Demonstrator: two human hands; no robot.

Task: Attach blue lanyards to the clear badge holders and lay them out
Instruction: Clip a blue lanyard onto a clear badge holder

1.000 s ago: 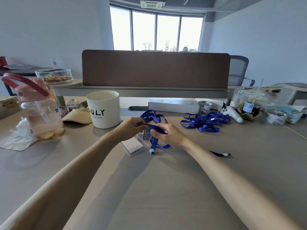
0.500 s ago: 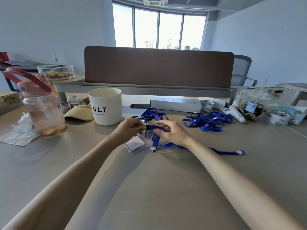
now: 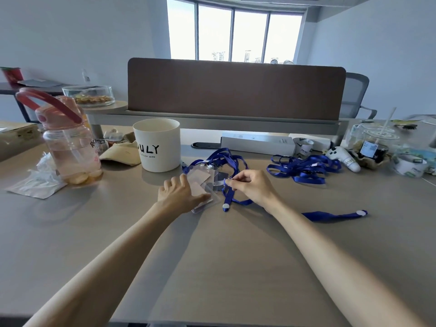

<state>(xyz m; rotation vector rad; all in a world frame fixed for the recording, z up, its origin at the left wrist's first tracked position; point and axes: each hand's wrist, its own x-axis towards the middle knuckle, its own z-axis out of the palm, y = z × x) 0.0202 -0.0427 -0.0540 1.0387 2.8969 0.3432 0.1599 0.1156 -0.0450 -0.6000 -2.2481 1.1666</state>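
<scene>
The small stack of clear plastic badge holders (image 3: 210, 192) lies on the grey-brown desk (image 3: 236, 256) right in front of me. The blue fabric lanyard (image 3: 227, 197) I am working with is draped over and around its far side. A moment ago both my hands were bunched together on the lanyard's clip end, just above the stack. Now my left hand (image 3: 180, 193) has let go and come down onto the holders. Its fingers are loosely spread over the top one and its thumb lies along the near edge, touching rather than gripping. My right hand (image 3: 253, 185) keeps its thumb-and-fingertip pinch on the clip end, just beside the stack's right corner. The strap hangs from it to a white-tipped end on the desk.

I read this as the switch from readying the clip to picking a holder. The left hand should steady or lift the top holder so the clip can meet its slot. The clip is too small here to tell whether it is open.

Another blue strap length with a white tip (image 3: 335, 215) lies past my right forearm, and I cannot tell if it is the same lanyard. The pile of spare blue lanyards (image 3: 304, 169) waits further right, and a white round cup with black lettering (image 3: 158, 147) stands behind the stack.
</scene>
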